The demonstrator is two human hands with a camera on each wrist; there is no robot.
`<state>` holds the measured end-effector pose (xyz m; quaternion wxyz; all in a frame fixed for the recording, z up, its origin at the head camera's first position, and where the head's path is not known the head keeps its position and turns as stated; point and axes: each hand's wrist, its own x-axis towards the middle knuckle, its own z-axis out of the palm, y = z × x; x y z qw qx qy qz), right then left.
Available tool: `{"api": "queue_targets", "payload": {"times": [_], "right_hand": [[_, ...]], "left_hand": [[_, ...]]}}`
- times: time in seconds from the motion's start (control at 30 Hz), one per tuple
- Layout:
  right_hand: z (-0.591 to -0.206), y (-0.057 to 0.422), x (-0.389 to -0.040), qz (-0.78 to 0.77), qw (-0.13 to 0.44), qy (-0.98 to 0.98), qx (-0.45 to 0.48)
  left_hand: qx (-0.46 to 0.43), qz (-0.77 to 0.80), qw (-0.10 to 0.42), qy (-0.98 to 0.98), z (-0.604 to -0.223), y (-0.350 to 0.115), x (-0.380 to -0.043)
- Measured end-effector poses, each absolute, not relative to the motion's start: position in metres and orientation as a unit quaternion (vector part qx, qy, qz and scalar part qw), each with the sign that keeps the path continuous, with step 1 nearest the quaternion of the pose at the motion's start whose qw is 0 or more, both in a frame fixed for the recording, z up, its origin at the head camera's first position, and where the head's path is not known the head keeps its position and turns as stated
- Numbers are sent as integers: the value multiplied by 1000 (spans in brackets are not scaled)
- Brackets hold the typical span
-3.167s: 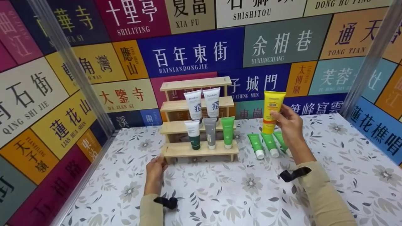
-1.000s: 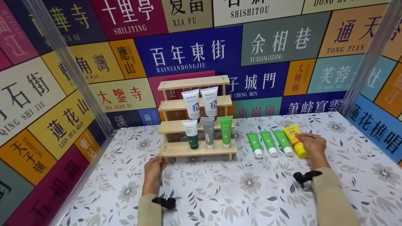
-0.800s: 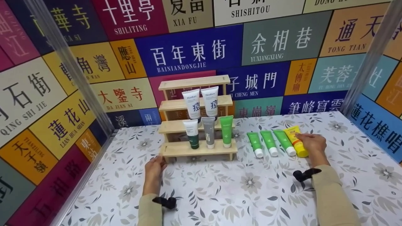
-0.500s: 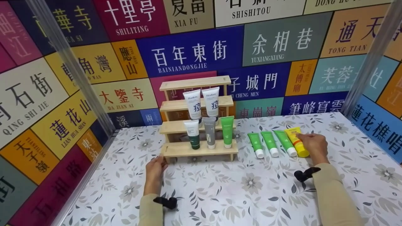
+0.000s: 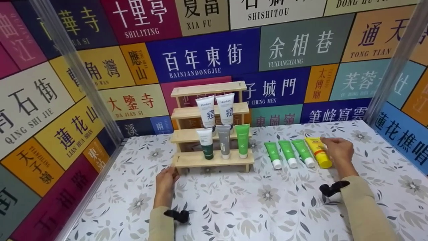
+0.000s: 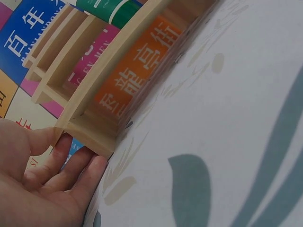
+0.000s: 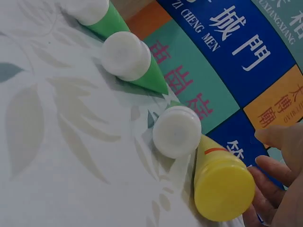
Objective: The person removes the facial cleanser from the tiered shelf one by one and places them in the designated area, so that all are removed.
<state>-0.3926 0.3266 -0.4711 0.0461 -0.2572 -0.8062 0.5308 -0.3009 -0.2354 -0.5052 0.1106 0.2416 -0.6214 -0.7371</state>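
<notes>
My left hand (image 5: pixel 165 182) pinches the front left corner of a tiered wooden display stand (image 5: pixel 214 161); in the left wrist view the thumb lies on top of the lowest step and the fingers sit under its end. Lying on the table, a yellow squeeze tube (image 5: pixel 319 153) has its cap toward me. Just right of it is my right hand (image 5: pixel 339 151), thumb and fingers apart in the right wrist view, holding nothing; a fingertip may still touch the tube. Left of the yellow tube lie three green tubes (image 5: pixel 288 154) with white caps in a row.
On the stand's lowest step stand a white-and-green tube (image 5: pixel 205 144), a grey tube (image 5: pixel 223 142) and a green tube (image 5: pixel 242 141). Two white tubes (image 5: pixel 225 108) stand a step higher. A patterned wall (image 5: pixel 204 57) rises behind the floral-covered table (image 5: pixel 247 207).
The right hand lowered the yellow tube onto the table beside the green tubes, nudged it against the rightmost one, then released it and drew slightly right. The left hand stays on the stand.
</notes>
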Motion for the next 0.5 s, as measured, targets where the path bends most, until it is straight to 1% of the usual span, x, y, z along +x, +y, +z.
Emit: {"api": "queue_targets", "payload": {"times": [0.13, 0.27, 0.5], "right_hand": [[-455, 310, -392, 556, 64, -799, -220], [-438, 284, -389, 595, 76, -783, -164], [-410, 242, -381, 682, 90, -725, -20]], "left_hand": [[244, -739, 110, -619, -505, -235, -301], [244, -737, 111, -621, -505, -235, -300], [242, -732, 112, -627, -506, -234, -302]]}}
